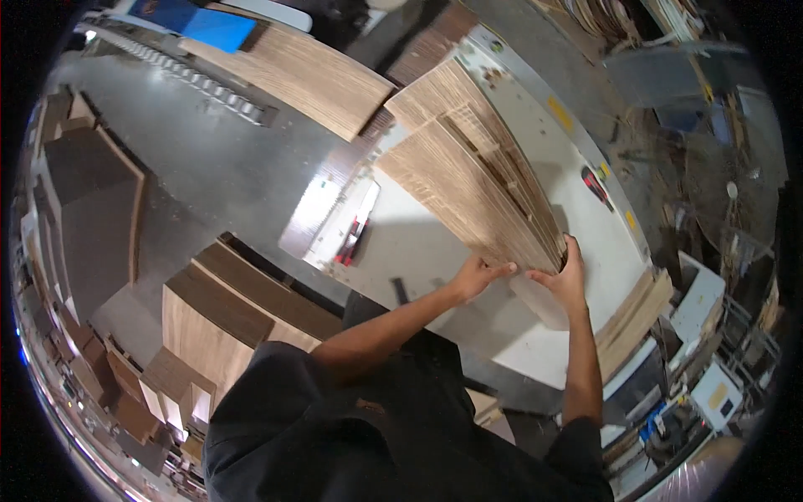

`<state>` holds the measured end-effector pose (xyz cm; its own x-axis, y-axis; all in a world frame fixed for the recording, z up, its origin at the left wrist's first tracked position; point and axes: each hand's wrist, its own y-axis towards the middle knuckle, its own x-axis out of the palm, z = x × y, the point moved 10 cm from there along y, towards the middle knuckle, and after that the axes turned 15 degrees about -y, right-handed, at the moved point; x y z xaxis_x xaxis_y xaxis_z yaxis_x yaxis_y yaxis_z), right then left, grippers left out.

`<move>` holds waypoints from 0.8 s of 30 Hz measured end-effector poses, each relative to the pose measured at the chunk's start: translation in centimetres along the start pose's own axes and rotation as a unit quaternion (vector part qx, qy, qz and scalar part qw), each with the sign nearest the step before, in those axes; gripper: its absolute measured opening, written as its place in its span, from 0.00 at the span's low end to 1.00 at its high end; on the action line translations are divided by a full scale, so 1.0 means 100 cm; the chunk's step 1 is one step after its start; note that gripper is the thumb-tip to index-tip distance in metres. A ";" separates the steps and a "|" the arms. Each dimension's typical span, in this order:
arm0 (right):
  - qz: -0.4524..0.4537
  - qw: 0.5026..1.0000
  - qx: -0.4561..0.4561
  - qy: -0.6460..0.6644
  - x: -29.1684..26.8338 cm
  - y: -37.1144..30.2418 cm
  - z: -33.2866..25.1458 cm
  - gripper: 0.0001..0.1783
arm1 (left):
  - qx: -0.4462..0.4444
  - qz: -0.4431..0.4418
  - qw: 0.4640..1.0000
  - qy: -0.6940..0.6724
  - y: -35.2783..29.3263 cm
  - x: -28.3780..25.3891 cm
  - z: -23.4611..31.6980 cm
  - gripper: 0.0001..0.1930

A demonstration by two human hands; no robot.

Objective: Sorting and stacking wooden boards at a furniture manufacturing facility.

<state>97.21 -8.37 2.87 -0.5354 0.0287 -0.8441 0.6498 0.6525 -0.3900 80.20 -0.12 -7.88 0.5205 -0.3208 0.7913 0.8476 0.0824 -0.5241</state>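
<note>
A stack of long wood-grain boards (460, 188) lies slantwise on a white-topped worktable (418, 243), with slim gaps showing between the boards along the right side. At its near end, my left hand (478, 279) grips the corner, the thumb on the top face and the fingers hidden below the edge. My right hand (565, 279) is wrapped round the right corner of the same end, its thumb pointing toward the left one. Both hands touch the boards.
A red-and-black hand tool (355, 238) lies on the table's left side, another red-and-black tool (597, 189) near its right rail. Beyond is a separate wood-grain panel (305, 75) with a blue sheet (196, 21). Brown panels (222, 305) are stacked at left; offcuts (636, 322) lie right.
</note>
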 end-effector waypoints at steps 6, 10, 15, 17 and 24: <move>0.087 0.980 0.102 -0.144 0.025 -0.103 0.066 0.61 | -0.150 -0.030 0.986 0.060 -0.002 -0.012 -0.102 0.31; 0.111 0.968 0.100 -0.202 0.055 -0.141 0.088 0.56 | -0.213 -0.084 0.944 0.239 -0.066 -0.025 -0.126 0.22; 0.095 0.971 0.099 -0.197 0.056 -0.155 0.088 0.53 | 0.206 -0.143 0.731 0.634 -0.127 0.071 -0.008 0.20; 0.104 0.972 0.099 -0.188 0.051 -0.151 0.079 0.53 | 0.269 -0.146 0.620 0.722 -0.121 0.083 0.004 0.31; 0.144 0.972 0.092 -0.160 0.049 -0.165 0.077 0.50 | 0.261 -0.132 0.427 0.856 -0.090 0.086 -0.012 0.46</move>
<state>87.98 -24.80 2.31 -0.1408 -0.0653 -0.9879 0.8488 0.5057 -0.1544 76.97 -4.78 3.25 -0.0597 -0.5671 -0.8215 0.9934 -0.1143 0.0068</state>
